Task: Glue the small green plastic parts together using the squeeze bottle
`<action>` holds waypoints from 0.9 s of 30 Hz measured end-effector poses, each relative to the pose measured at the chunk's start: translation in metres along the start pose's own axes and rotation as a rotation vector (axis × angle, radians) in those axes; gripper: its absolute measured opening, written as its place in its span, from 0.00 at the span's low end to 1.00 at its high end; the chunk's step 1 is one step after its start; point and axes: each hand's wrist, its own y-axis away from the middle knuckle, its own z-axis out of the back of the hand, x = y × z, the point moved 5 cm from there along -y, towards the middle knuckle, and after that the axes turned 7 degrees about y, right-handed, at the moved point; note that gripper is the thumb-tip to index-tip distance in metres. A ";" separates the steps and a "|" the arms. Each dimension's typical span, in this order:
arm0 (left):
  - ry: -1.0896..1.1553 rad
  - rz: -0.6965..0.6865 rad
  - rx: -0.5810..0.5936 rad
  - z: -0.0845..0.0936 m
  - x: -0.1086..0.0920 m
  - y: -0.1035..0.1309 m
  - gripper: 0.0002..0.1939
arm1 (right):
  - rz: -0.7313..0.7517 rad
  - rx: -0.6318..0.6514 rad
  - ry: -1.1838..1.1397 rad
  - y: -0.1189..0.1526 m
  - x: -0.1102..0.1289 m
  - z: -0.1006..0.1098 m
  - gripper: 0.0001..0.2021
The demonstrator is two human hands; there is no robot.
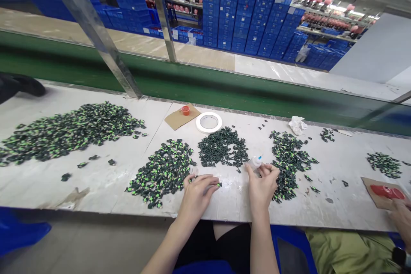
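Observation:
My left hand [199, 190] is closed just above the table, with a small black-and-green part [219, 185] at its fingertips. In my right hand [263, 182] is a white glue bottle [255, 162] with a blue needle tip, tilted up and to the right, apart from the small part. A pile of black-and-green parts [165, 169] lies beside my left hand. Beyond both hands is a heap of small dark pieces [221, 145]. Another pile of black-and-green parts [285, 165] sits right beside my right hand.
A tape roll [209, 123] and a cardboard piece [176, 119] with a red cap [185, 110] lie at the back. A large parts pile [73, 130] spreads left. At right, another person's hand [401, 216] is by red pieces [387, 192]. A metal post [93, 30] rises at the table's back edge.

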 end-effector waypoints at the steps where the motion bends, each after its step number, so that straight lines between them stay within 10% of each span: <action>1: -0.004 -0.005 0.002 0.000 0.000 0.000 0.05 | 0.044 -0.026 0.018 0.003 0.002 0.003 0.29; 5: -0.012 -0.029 0.005 0.001 -0.005 0.001 0.06 | 0.299 -0.184 0.144 0.024 0.010 0.014 0.21; 9: -0.050 -0.038 -0.012 -0.001 -0.008 0.000 0.06 | 0.519 -0.002 0.273 0.044 0.014 -0.007 0.15; 15: -0.085 -0.059 -0.029 -0.002 -0.005 0.002 0.07 | 0.512 0.118 0.487 0.047 0.008 -0.034 0.18; 27: 0.117 0.035 -0.041 0.011 -0.007 0.001 0.07 | 0.418 0.279 0.377 0.042 0.000 -0.019 0.11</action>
